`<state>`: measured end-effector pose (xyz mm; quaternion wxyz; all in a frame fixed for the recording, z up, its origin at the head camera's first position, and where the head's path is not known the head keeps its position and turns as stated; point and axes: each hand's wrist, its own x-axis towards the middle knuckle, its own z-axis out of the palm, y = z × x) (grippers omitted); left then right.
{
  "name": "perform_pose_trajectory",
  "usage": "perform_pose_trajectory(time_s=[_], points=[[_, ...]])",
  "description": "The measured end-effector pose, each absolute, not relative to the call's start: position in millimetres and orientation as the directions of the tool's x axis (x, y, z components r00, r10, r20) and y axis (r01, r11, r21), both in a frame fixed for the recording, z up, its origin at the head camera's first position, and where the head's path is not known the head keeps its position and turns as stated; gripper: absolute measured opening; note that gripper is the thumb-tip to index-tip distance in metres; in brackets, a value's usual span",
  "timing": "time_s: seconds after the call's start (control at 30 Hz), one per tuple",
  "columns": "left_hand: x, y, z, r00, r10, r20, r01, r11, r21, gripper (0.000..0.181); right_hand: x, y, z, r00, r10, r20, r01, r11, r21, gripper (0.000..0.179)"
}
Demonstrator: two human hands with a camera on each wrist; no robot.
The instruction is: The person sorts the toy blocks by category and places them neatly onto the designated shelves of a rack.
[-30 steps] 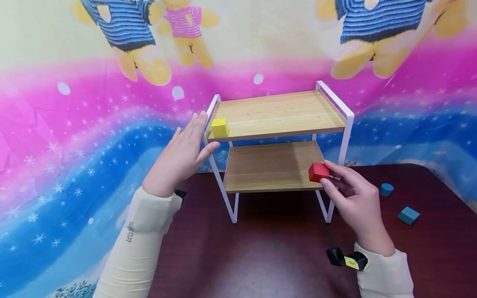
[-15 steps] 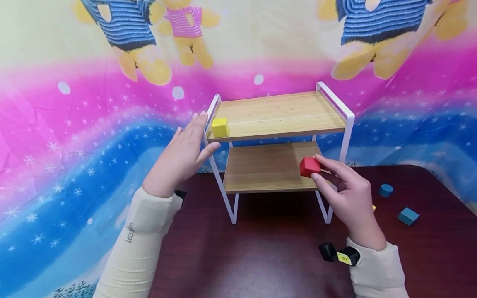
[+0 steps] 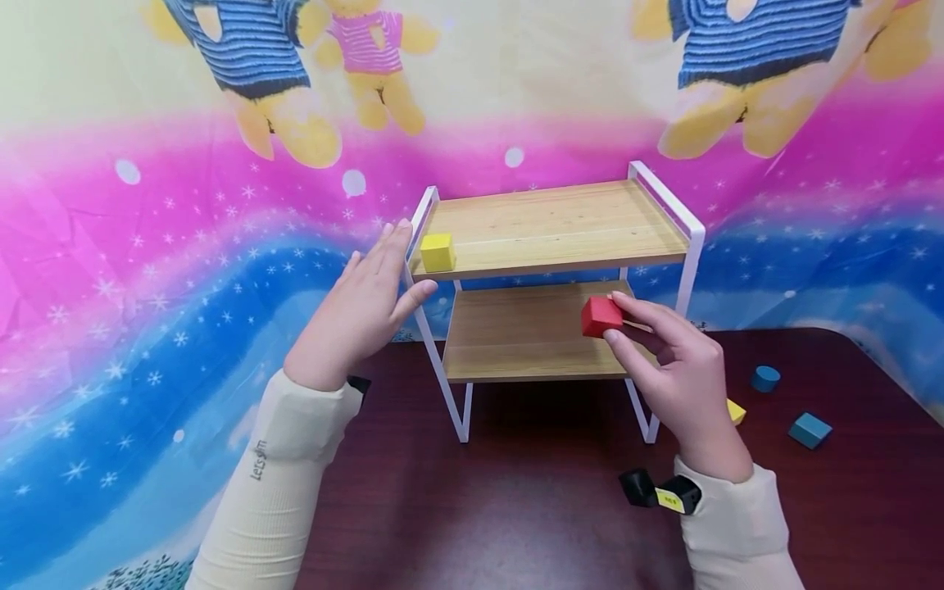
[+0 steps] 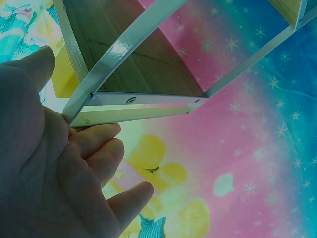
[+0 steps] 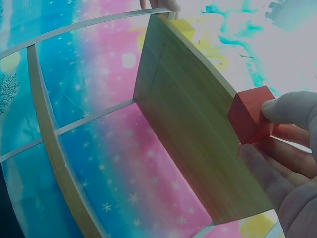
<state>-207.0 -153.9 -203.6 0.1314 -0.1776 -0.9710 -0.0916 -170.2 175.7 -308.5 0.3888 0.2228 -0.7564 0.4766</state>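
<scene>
My right hand (image 3: 674,373) pinches a red cube (image 3: 601,317) between thumb and fingers, in front of the lower board of a two-tier shelf. In the right wrist view the red cube (image 5: 251,114) overlaps the top board's edge. My left hand (image 3: 361,307) lies with straight fingers along the white left side frame of the shelf; the left wrist view shows fingers (image 4: 101,141) right at that frame. A yellow cube (image 3: 438,252) sits on the front left corner of the top board (image 3: 553,221), close to the left fingertips.
The shelf's lower board (image 3: 531,336) is bare wood. Right of it on the dark red table (image 3: 472,516) lie a blue cylinder (image 3: 765,378), a teal block (image 3: 810,429) and a yellow block (image 3: 735,411), partly hidden behind the right hand. A patterned cloth (image 3: 184,205) hangs behind.
My right hand has moved left and slightly up with the red cube, uncovering part of the yellow block on the table. The left hand stays at the shelf frame.
</scene>
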Motion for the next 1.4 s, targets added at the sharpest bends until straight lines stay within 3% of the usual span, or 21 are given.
perform_pose_trajectory(time_s=[0.57, 1.4], points=[[-208.5, -155.4, -205.4, -0.898, 0.322, 0.300, 0.372, 0.919, 0.127, 0.086, -175.9, 162.7, -293.3, -0.557, 0.035, 0.830, -0.753, 0.400, -0.522, 0.054], [-208.1, -155.6, -205.5, -0.895, 0.327, 0.303, 0.375, 0.920, 0.117, 0.085, -178.8, 145.0, -274.2, -0.531, 0.056, 0.846, -0.738, 0.461, -0.493, 0.051]])
